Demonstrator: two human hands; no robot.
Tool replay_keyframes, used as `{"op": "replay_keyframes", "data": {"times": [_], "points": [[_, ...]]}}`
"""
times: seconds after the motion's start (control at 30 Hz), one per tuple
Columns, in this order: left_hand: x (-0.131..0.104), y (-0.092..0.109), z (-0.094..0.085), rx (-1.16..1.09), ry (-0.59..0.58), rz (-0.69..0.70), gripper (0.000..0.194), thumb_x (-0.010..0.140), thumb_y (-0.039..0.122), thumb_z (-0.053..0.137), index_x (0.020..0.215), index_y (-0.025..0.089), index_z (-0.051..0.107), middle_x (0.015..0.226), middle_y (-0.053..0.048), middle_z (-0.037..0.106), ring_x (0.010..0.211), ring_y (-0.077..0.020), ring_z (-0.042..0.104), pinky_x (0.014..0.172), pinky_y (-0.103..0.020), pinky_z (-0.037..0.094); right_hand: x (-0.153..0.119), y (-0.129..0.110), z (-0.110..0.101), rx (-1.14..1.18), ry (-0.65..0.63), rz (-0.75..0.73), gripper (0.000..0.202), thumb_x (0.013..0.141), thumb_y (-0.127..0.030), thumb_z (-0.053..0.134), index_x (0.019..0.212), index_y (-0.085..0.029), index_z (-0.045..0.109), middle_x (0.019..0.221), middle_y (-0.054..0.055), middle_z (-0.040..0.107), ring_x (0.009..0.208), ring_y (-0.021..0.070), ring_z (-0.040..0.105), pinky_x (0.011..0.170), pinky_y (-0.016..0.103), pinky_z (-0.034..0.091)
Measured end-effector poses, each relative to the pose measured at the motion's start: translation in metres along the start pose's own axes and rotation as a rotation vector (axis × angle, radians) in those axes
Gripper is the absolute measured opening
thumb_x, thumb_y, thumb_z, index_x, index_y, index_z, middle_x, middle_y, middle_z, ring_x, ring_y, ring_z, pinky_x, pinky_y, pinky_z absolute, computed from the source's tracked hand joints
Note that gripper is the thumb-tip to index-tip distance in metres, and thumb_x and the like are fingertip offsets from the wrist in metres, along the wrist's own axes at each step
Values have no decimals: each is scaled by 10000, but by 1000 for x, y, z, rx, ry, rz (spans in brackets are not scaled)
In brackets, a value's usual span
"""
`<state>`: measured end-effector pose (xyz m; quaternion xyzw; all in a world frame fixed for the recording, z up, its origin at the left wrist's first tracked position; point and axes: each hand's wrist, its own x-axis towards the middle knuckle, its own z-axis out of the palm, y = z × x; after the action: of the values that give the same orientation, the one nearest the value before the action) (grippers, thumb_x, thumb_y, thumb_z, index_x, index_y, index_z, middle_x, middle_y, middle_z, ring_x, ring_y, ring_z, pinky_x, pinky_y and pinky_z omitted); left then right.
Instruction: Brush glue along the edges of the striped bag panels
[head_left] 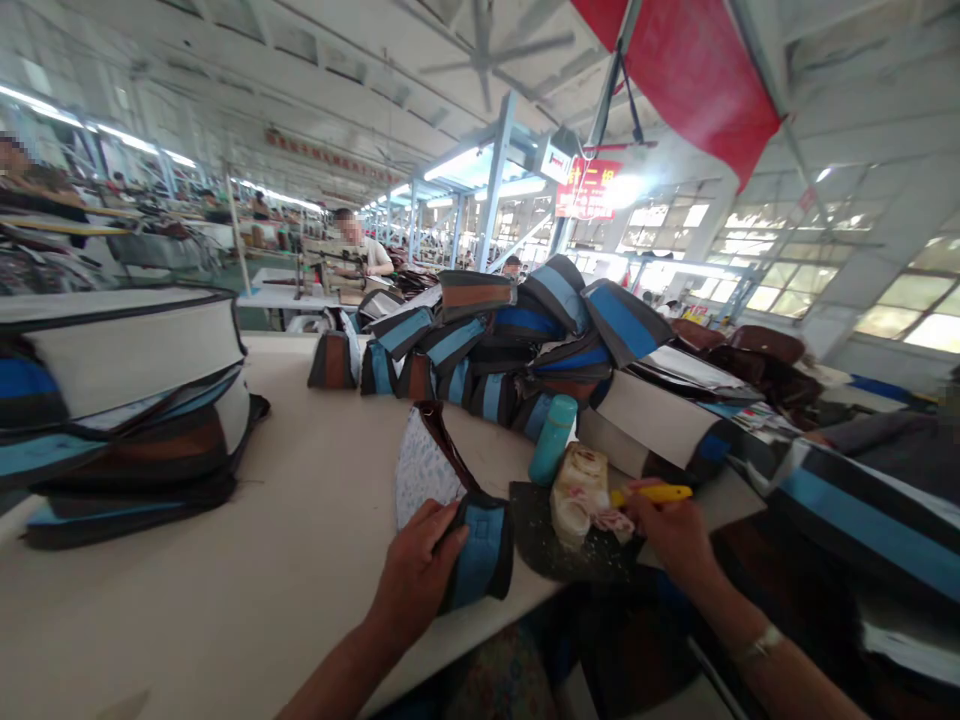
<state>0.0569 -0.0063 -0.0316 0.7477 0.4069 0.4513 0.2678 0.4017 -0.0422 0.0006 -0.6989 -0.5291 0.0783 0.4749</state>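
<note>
My left hand (420, 560) grips a curved fabric piece (484, 545) with a blue band, dark edges and a pale patterned lining, near the table's front edge. The thumb and fingers press on its near end. My right hand (671, 530) is closed round a yellow-handled brush (664, 493), whose tip I cannot clearly make out. This brush points left at a stained, pale container (581, 485) with a crumpled pink cloth (613, 520) beside it. Under the container lies a dark, spattered mat (536, 520). A teal bottle (553, 440) stands just behind.
Similar blue, brown and grey pieces (465, 345) are heaped at the back of the pale table (315, 500). Larger stacked pieces (142, 400) stand on the left. More striped panels (877, 510) lie at the right, close to my right arm. A person (367, 250) sits farther back.
</note>
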Motion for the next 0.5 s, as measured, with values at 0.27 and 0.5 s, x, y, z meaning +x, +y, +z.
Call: {"op": "replay_keyframes", "data": {"times": [0.27,0.5], "points": [[2,28,23,-82,-25,-20,185,931,317,503,845,208,625,795,-1,549,780,-160,577,736,-275,441,-52,-141,18,280,-48,-590,28,901,-225,622,907,-224,649,780,10,658,661,161,611,623,284,493],[3,30,24,-81,8,-17,204,930,313,496,829,196,630,783,-5,539,770,-160,563,725,-278,425,-53,-131,37,85,-159,-859,160,900,-94,566,1004,-212,599,863,48,661,799,204,632,720,348,500]]}}
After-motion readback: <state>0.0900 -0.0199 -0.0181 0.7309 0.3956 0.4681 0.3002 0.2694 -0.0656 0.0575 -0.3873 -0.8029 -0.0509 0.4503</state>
